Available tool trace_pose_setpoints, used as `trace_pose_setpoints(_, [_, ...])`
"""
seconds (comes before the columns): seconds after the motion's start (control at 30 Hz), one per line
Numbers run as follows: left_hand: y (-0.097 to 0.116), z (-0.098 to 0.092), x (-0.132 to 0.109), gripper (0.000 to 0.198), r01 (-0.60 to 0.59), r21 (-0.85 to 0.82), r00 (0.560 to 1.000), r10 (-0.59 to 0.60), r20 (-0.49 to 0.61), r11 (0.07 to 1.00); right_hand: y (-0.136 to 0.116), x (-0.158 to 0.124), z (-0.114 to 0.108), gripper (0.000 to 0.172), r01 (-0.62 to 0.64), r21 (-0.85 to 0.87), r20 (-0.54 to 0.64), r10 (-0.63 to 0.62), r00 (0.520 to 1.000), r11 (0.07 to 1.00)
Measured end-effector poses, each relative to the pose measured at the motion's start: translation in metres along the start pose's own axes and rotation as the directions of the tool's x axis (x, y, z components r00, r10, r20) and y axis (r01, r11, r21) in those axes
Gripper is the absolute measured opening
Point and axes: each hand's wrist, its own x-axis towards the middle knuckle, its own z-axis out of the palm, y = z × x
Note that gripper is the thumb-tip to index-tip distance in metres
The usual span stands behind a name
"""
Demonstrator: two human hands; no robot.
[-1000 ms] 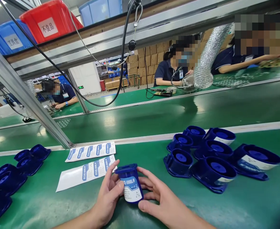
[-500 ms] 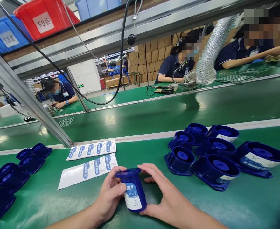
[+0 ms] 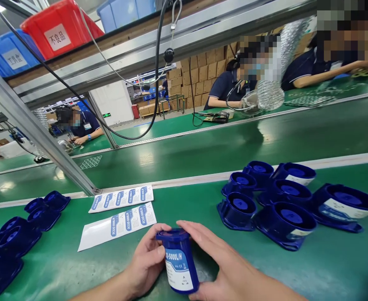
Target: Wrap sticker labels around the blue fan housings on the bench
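Between my two hands is a dark blue plastic pump housing (image 3: 192,255), slightly tilted, with a blue-and-white label (image 3: 180,269) on its side reading "5000L/H". My left hand (image 3: 149,255) grips it from the left, thumb at the label's left edge and fingers behind. My right hand (image 3: 218,259) is curved round the right side, fingertips at the top rim and thumb at the bottom edge. Just beyond lie two label sheets: the nearer sheet (image 3: 93,234) is partly bare backing, the farther sheet (image 3: 121,198) carries a row of labels.
Several blue housings (image 3: 240,205) stand at the right, some labelled, and more housings (image 3: 17,236) at the left. A metal post (image 3: 55,138) rises behind the sheets. Overhead a shelf holds a red bin (image 3: 61,29). Co-workers (image 3: 224,90) sit across the green bench.
The housing has turned a little between my hands, so more of the label's lettering shows. It sits slightly lower and further right in view. My left thumb has shifted to the label's edge.
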Motion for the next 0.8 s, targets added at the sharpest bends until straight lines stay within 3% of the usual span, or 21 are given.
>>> trace_pose_setpoints(0.1, [0.000,-0.003,-0.001,0.049,-0.013,0.064,1.000,0.014,-0.008,0.998,-0.001,0.002,0.004,0.123,0.156,-0.099,-0.068,-0.163,0.984,0.983])
trace_pose_setpoints(0.17, [-0.001,-0.005,-0.002,0.051,-0.030,0.141,0.999,0.033,-0.019,0.990,-0.003,0.005,0.009,0.120,0.194,-0.135,-0.117,-0.210,0.971,0.972])
trace_pose_setpoints(0.5, [-0.008,0.009,-0.010,0.056,-0.087,0.550,0.979,0.173,-0.105,0.831,-0.025,0.006,0.027,0.104,0.164,-0.388,-0.135,-0.232,0.963,0.907])
trace_pose_setpoints(0.67, [-0.003,0.009,-0.013,0.067,-0.045,0.556,0.997,0.075,-0.031,0.830,-0.023,0.004,0.027,0.105,0.126,-0.395,-0.133,-0.193,0.972,0.910])
trace_pose_setpoints(0.8, [0.001,0.008,-0.014,0.099,0.034,0.527,0.999,-0.048,0.013,0.849,-0.017,0.001,0.026,0.113,0.113,-0.396,-0.140,-0.182,0.973,0.911])
